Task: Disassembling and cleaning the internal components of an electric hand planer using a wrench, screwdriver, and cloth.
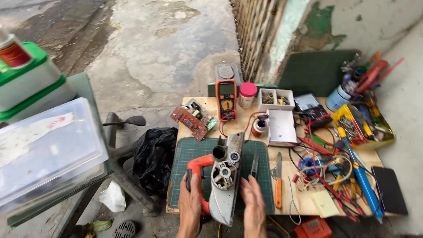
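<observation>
Currently, at lower centre of the frame: my left hand [190, 207], fingers curled around the orange handle of the electric planer [224, 176], gripping it. My right hand [254, 207], fingers straight and open, lies flat along the planer's grey body, holding nothing. Planer rests on the green cutting mat [185, 158] atop the wooden table [308, 205]. Just right of it: black pliers [255, 165], then a knife with orange handle [278, 180]. Above, centre: orange multimeter [226, 100], red circuit board [189, 123], white box [282, 128]. Far right: yellow tray [384, 136] of tools.
</observation>
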